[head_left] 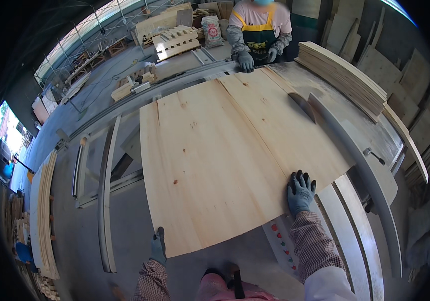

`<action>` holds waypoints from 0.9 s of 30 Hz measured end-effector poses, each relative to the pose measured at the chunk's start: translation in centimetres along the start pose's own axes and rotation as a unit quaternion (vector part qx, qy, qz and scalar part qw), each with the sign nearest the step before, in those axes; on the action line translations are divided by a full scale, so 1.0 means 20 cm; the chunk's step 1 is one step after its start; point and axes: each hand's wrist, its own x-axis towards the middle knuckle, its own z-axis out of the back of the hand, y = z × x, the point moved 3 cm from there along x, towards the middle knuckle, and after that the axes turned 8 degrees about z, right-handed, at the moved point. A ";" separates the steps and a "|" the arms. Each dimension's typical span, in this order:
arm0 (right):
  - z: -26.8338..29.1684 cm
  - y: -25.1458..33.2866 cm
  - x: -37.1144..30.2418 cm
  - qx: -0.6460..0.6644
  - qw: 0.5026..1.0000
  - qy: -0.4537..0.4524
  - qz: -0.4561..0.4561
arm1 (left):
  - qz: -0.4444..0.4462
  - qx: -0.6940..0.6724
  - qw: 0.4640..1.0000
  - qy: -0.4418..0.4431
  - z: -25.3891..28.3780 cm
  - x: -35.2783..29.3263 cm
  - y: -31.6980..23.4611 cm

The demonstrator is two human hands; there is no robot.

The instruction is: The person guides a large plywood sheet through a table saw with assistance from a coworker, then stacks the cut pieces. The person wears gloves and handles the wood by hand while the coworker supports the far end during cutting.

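Observation:
A large pale plywood sheet (215,150) lies across a sliding table saw. My left hand (158,247), in a blue-grey glove with dark fingertips, grips the sheet's near left corner; a dark-tipped digit shows along the edge, the other fingers hidden. Gloved alike, my right hand (301,193) rests open at the near right edge, fingers stretched forward on the wood. A dark curved blade or guard (303,108) rises at the sheet's far right, beside the long metal fence (348,135). The sheet's right side runs along that fence.
Across the saw stands a co-worker (260,35) with gloved hands at the sheet's far edge. Stacked boards (343,80) lie on the far right tabletop. A metal rail frame (108,200) and another board stack (46,220) are on the left. Wood scraps (134,83) lie beyond the rail.

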 end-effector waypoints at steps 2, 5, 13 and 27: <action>0.00 0.01 0.01 0.002 1.000 -0.004 0.004 | -0.016 0.033 0.999 -0.004 0.01 0.00 -0.01; 0.00 0.02 -0.01 0.004 1.000 0.004 -0.001 | -0.034 0.101 0.994 -0.010 -0.01 -0.07 -0.08; -0.01 0.01 -0.04 -0.014 1.000 -0.020 0.009 | -0.053 0.061 0.996 0.037 -0.06 -0.15 -0.11; -0.11 0.06 -0.14 -0.082 0.996 0.036 -0.017 | -0.073 0.110 0.991 0.028 0.30 0.23 0.21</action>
